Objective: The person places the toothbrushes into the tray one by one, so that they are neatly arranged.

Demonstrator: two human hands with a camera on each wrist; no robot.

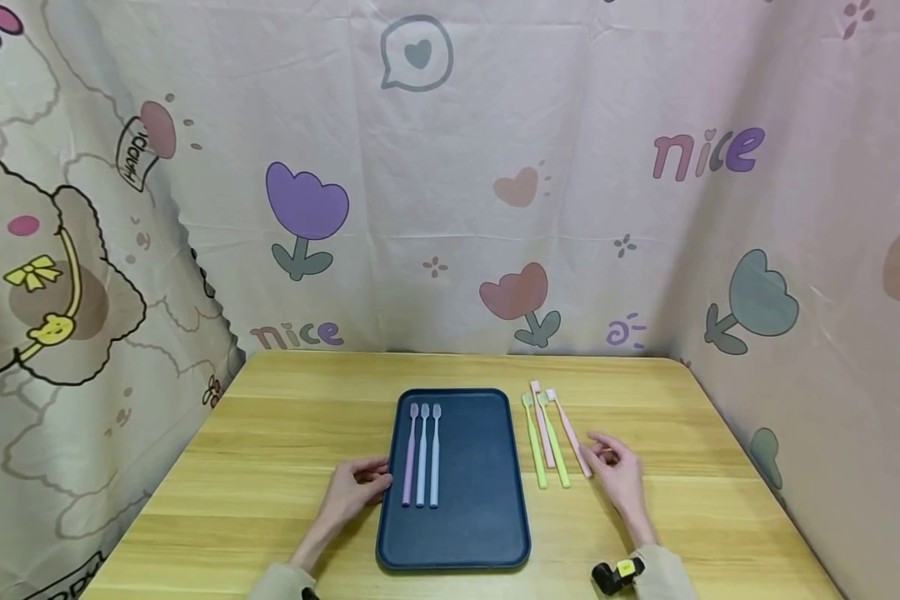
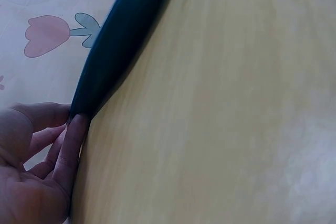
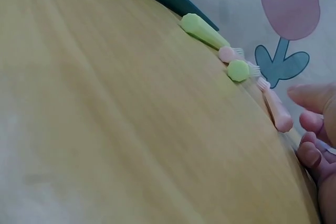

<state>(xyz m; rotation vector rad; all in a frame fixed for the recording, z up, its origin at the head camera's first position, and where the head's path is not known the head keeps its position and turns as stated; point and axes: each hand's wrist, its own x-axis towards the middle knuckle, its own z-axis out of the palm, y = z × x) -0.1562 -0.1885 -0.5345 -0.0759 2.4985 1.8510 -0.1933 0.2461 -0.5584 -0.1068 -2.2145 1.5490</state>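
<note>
A dark blue tray (image 1: 480,483) lies on the table. On its left side are one purple toothbrush (image 1: 408,467) and two light blue toothbrushes (image 1: 422,467), side by side, heads to the back. My left hand (image 1: 356,492) holds the tray's left rim between thumb and fingers (image 2: 71,150). Right of the tray lie two green toothbrushes (image 1: 534,442) and two pink ones, partly crossing near their heads. Beside the rightmost pink toothbrush (image 3: 278,111) is my right hand (image 1: 617,475), its fingers loosely bent and holding nothing; a small gap shows in the right wrist view.
The light wooden table (image 1: 270,467) carries the tray and toothbrushes. A printed curtain (image 1: 435,208) hangs behind it and along both sides. A black device with a yellow square (image 1: 618,575) is strapped at my right wrist.
</note>
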